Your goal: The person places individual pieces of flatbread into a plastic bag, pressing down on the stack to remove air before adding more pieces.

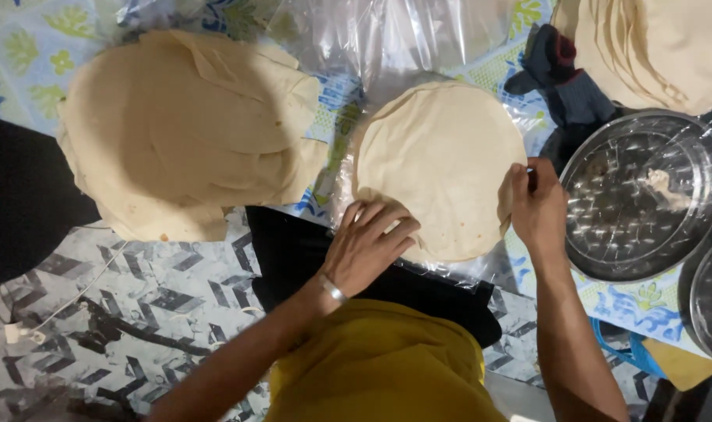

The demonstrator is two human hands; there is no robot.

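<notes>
On the patterned floor covering at the left lies a loose pile of flatbreads (188, 133). Just right of it, on clear plastic sheeting (387, 39), sits a round flatbread stack (438, 156): the left hand (367, 246) rests released, flat on its near edge, while the right hand (537, 207) has its grip pinching the right rim. Farther right stands a steel tray (645, 195).
</notes>
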